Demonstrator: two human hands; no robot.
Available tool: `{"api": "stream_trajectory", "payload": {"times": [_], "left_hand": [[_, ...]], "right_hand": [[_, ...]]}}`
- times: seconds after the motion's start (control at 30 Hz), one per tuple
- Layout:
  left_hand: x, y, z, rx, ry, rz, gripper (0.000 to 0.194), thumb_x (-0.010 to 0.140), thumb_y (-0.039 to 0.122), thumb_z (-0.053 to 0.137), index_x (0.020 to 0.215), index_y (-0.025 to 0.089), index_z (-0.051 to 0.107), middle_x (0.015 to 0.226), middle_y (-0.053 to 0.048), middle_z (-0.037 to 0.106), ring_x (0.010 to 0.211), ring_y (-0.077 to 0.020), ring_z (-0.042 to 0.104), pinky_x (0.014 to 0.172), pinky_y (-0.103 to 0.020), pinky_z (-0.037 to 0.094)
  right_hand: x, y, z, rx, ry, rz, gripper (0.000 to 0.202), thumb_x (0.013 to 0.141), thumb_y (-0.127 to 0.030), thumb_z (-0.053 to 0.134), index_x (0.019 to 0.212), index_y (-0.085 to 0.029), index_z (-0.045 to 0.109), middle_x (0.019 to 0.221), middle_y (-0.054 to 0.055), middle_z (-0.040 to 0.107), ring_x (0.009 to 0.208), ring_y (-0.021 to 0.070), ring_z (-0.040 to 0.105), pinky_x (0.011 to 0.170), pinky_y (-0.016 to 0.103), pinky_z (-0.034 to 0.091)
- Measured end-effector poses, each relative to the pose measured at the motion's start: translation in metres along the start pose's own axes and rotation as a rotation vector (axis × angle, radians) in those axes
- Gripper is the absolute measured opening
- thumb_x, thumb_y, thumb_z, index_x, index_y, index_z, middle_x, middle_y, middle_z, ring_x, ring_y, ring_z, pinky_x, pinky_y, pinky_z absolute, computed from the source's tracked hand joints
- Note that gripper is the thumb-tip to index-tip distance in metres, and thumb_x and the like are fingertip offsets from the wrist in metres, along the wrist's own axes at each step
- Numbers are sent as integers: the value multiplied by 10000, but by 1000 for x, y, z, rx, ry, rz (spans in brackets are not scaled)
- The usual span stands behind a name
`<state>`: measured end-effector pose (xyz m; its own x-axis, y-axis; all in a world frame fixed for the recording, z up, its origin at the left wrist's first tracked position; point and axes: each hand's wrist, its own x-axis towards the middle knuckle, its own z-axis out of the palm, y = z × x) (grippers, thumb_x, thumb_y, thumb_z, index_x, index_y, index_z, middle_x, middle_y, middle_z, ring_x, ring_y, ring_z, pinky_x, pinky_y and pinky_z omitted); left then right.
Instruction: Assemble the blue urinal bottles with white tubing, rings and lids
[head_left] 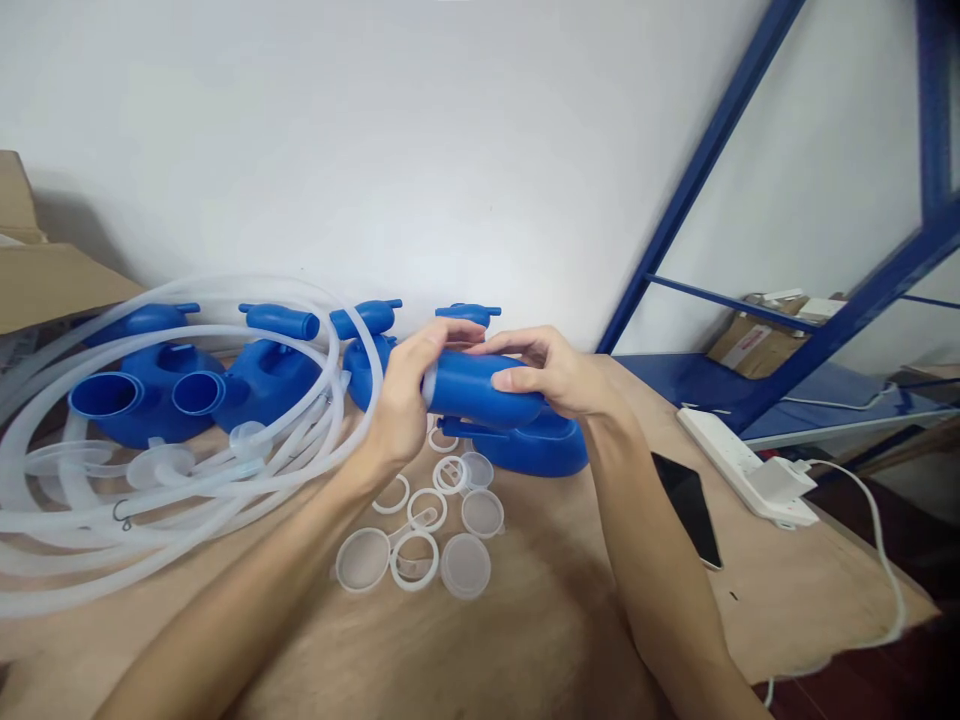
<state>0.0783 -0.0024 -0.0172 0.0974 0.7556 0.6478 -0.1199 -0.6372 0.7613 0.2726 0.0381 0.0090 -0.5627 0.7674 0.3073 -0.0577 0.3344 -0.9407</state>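
Observation:
Between my hands is a rounded blue plastic part [480,390], held level above the table, with a pale translucent ring or cap [430,386] at its left end. My left hand [416,375] is closed round that end; its palm hides some of the rim. From the right, my right hand [551,370] grips the body, thumb on the near side and fingers over the top. Just below lies a blue plastic bottle [544,445]. Nearer to me are several white rings [415,560] and clear round caps [466,566], flat on the wooden table [525,640].
Coiled clear tubing [285,475] spreads over the table's left side, around blue wide-mouthed bottles [161,390]. Several small blue parts [281,320] line the wall. To the right are a black phone [686,505], a white power strip [742,465] with a charger, and a blue metal frame [705,170].

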Motion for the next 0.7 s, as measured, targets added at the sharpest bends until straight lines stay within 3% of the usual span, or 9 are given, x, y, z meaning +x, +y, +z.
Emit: {"api": "stream_trajectory", "payload": {"times": [0.07,0.13,0.3,0.43,0.5,0.57,0.63,0.7], "left_hand": [[-6,-5,10,7,68,27,551,1054,633,365,1183,224,710,1295,-87,720,1239,-319,662,1107,-520,516],[-10,-7,13,66,66,102,588,1051,667,334,1241,237,688,1375,-95,676,1319,-331,610,1142,-529,485],[-9,-14,2,208,-98,335,613,981,705,487,1377,251,601,1457,-118,607,1403,-355,537,1135,-514,486],[-3,-11,-4,367,-161,439,625,966,613,585,1450,227,502,1451,-152,597,1308,-330,617,1074,-486,520],[0,-3,-7,488,-150,386,559,980,520,593,1434,206,506,1360,-142,653,1204,-297,670,1040,-457,530],[5,5,-12,637,-118,236,465,979,486,589,1341,193,582,1165,-101,724,1063,-277,706,971,-431,548],[10,8,-20,714,-37,45,406,977,539,574,1176,197,663,905,-45,722,851,-248,707,836,-390,565],[15,5,-30,651,64,-126,433,971,617,556,1042,208,680,712,4,649,623,-192,636,659,-327,538]], "right_hand": [[4,8,-1,55,-9,55,353,606,-322,924,933,-208,854,959,48,816,884,222,742,785,331,602],[8,15,-3,152,-42,99,373,573,-343,919,910,-200,850,904,42,814,817,207,740,749,313,601],[8,18,-4,168,-77,175,353,598,-352,883,903,-180,838,905,55,816,807,205,743,748,297,600],[4,11,-5,131,-54,232,368,610,-374,898,916,-184,826,920,53,810,842,219,748,766,315,610],[1,5,-5,99,-34,180,417,644,-412,906,990,-196,820,1004,58,809,934,240,756,829,345,619],[-2,0,-6,1,4,68,480,725,-463,889,1126,-216,796,1173,71,786,1114,269,732,957,391,605],[-5,-4,-7,-126,15,-27,607,772,-504,876,1300,-243,730,1329,88,727,1265,289,672,1039,424,582],[-7,-4,-8,-197,8,-71,824,732,-503,919,1463,-277,614,1445,103,653,1304,304,652,1033,438,598]]}}
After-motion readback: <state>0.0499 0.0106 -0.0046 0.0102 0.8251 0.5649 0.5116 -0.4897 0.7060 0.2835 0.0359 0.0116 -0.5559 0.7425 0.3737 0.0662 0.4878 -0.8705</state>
